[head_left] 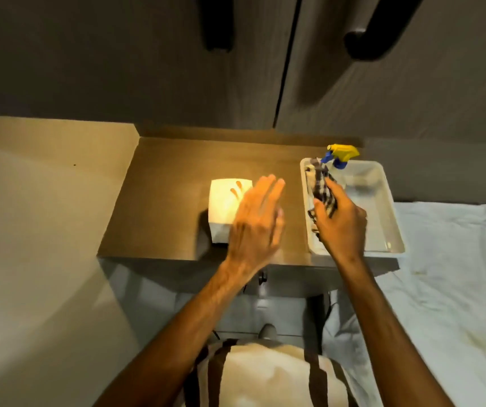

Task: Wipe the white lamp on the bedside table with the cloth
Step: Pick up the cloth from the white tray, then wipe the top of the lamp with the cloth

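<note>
A white square lamp [224, 207] glows on the brown bedside table [162, 201], left of centre. My left hand [255, 221] hovers flat over the lamp's right side, fingers spread, holding nothing. A dark checked cloth [322, 188] hangs over the left part of a white plastic tray [382, 201]. My right hand [341, 223] is closed around the cloth's lower part, above the tray.
A spray bottle with a yellow and blue head [341, 155] stands at the tray's far end. Dark cabinet doors with black handles [216, 23] rise behind the table. A white bed sheet [456, 274] lies to the right, a beige wall [30, 230] to the left.
</note>
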`<state>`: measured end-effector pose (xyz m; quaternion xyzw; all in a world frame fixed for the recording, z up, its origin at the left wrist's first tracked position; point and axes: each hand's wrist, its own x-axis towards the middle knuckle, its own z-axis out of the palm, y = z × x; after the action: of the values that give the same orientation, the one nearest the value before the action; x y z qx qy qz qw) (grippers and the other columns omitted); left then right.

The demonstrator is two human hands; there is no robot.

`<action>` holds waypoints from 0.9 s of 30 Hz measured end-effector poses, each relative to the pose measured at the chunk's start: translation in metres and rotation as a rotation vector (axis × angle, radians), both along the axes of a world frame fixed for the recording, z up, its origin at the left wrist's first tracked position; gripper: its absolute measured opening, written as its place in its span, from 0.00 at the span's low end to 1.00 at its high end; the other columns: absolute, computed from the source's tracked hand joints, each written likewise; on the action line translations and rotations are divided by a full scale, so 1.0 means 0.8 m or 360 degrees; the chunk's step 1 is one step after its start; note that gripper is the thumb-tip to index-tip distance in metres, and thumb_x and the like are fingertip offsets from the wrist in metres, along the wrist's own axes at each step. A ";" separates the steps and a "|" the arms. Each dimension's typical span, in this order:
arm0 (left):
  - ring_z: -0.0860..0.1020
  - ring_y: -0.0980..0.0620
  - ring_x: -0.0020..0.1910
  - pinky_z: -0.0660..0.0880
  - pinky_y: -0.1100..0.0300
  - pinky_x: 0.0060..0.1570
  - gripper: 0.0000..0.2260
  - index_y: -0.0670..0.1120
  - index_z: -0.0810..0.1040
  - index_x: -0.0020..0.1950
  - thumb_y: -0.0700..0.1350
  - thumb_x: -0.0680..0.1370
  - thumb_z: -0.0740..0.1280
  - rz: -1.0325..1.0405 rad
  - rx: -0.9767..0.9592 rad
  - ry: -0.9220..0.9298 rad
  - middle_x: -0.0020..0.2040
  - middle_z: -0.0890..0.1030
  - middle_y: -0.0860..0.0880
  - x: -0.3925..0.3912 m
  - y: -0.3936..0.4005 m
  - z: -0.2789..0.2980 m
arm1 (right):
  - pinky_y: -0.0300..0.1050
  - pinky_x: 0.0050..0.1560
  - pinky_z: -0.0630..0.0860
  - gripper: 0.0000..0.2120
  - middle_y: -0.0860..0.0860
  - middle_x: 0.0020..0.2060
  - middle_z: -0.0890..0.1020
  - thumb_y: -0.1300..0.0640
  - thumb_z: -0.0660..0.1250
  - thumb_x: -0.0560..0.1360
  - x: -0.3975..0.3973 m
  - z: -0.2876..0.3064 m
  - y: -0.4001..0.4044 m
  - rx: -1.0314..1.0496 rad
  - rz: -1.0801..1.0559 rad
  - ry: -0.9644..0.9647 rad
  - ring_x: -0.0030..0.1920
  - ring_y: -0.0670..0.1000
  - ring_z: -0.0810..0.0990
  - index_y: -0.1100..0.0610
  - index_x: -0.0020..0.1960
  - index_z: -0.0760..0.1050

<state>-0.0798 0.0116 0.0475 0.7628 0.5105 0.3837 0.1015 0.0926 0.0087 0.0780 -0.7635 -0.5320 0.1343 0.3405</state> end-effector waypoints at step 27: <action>0.63 0.46 0.83 0.59 0.47 0.84 0.29 0.46 0.56 0.84 0.51 0.83 0.46 0.0323 -0.0869 -0.0190 0.84 0.63 0.45 -0.111 0.078 -0.045 | 0.55 0.81 0.65 0.24 0.54 0.83 0.62 0.58 0.59 0.85 -0.177 -0.044 0.049 -0.0113 0.0430 0.0089 0.84 0.54 0.57 0.56 0.81 0.63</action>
<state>-0.1687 0.0737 0.0113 0.6283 0.6616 0.2846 0.2941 -0.0494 0.0480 0.0430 -0.6923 -0.6153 0.2190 0.3069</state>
